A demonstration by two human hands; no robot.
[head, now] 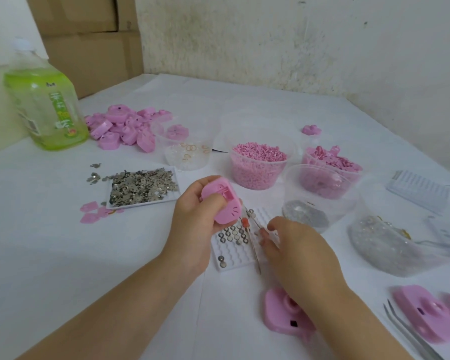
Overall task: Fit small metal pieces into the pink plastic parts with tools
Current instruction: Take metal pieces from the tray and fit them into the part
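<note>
One risk, I judge: my left hand (192,219) grips the pink part (220,201) above the white tray (234,261) toward the desk's near edge, so a slip could scatter its metal discs (230,233). Whether my right hand's (296,245) fingers hold the thin tool (255,250), I cannot tell.

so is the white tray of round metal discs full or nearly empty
Mostly empty: white tray holds one small cluster of discs; most pockets show bare.
</note>
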